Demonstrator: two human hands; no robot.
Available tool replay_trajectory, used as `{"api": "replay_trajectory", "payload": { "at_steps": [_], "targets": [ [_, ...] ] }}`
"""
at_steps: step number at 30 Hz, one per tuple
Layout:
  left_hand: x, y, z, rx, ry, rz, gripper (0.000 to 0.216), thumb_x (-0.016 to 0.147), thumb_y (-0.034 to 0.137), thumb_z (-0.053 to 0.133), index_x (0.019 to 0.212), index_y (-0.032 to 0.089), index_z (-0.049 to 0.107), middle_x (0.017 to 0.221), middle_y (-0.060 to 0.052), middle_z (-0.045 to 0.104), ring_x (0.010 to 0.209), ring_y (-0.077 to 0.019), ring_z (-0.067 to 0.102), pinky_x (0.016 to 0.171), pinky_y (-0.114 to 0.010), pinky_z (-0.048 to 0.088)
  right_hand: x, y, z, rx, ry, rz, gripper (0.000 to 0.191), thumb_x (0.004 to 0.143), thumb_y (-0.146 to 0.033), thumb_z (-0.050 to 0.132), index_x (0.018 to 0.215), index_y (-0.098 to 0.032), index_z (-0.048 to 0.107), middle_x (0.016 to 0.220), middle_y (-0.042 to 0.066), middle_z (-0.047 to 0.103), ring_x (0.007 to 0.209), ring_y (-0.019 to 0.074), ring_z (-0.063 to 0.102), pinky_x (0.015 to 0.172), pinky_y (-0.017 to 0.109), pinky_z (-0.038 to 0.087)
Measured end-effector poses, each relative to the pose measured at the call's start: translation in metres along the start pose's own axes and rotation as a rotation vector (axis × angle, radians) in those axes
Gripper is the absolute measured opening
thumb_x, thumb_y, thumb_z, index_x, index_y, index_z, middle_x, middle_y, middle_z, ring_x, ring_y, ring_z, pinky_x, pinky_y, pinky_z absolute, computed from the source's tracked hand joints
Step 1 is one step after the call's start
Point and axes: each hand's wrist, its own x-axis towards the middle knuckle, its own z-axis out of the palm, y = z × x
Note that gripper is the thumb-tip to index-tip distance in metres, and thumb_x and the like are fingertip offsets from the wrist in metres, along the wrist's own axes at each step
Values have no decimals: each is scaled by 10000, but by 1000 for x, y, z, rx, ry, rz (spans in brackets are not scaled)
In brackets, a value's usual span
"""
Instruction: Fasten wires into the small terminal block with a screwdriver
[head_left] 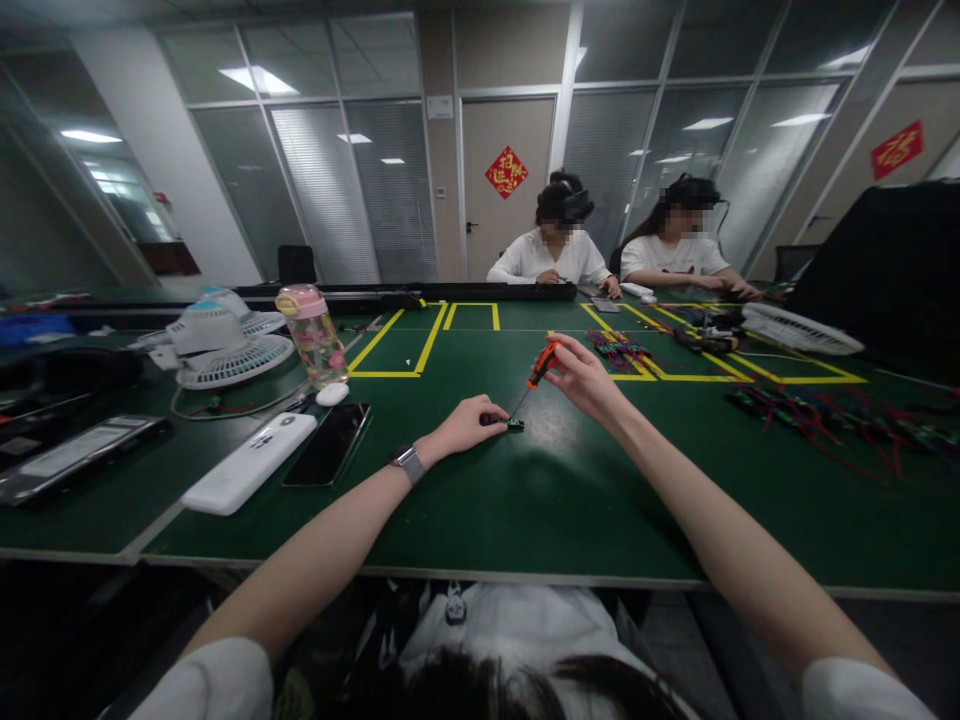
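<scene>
My right hand (568,372) is closed around the orange and black handle of a screwdriver (541,366). Its thin shaft slants down to the left, and the tip meets a small green circuit board (515,425) on the table. My left hand (470,424), with a watch on the wrist, pinches the left end of that board and keeps it low at the tabletop. The fingers cover part of the board, so its full shape is hidden. Whether the tip sits in a screw is too small to tell.
Left of my hands lie a black phone (328,446), a white power bank (251,465) and a pink-lidded bottle (313,338). White fan parts (232,362) stand beyond. Wired boards (817,420) lie at right on the green table (450,525). Two people sit across.
</scene>
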Motion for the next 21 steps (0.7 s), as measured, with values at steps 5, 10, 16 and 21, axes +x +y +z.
{"api": "replay_trajectory", "payload": {
  "at_steps": [5,10,16,21],
  "targets": [
    [0,-2,0,-5,-6,1,228,863,308,658,1027,173,740,954,-55,622,832,-172,596,773,-280,468,0,0,-2,-6,4,-2,346,710,-403,789,1027,-303,692,946,0,726,919,180,672,955,420,483],
    [0,-2,0,-9,-11,-1,241,867,329,649,1033,179,739,957,-55,622,828,-177,594,769,-289,471,-1,-2,-2,-16,7,-1,300,706,-423,788,962,-298,694,943,-3,722,953,184,659,938,407,490],
    [0,-2,0,-17,-6,-1,224,868,324,653,1025,190,741,950,-47,621,834,-175,593,778,-284,463,1,-3,-2,-42,37,1,240,692,-396,803,868,-284,686,791,-33,671,800,146,635,899,381,491],
    [0,-4,0,-12,-12,-1,211,867,302,658,1023,186,740,940,-44,617,823,-166,589,765,-274,458,0,-3,-2,14,35,20,294,683,-382,804,941,-301,688,891,-26,704,876,154,651,923,375,489]
  ]
}}
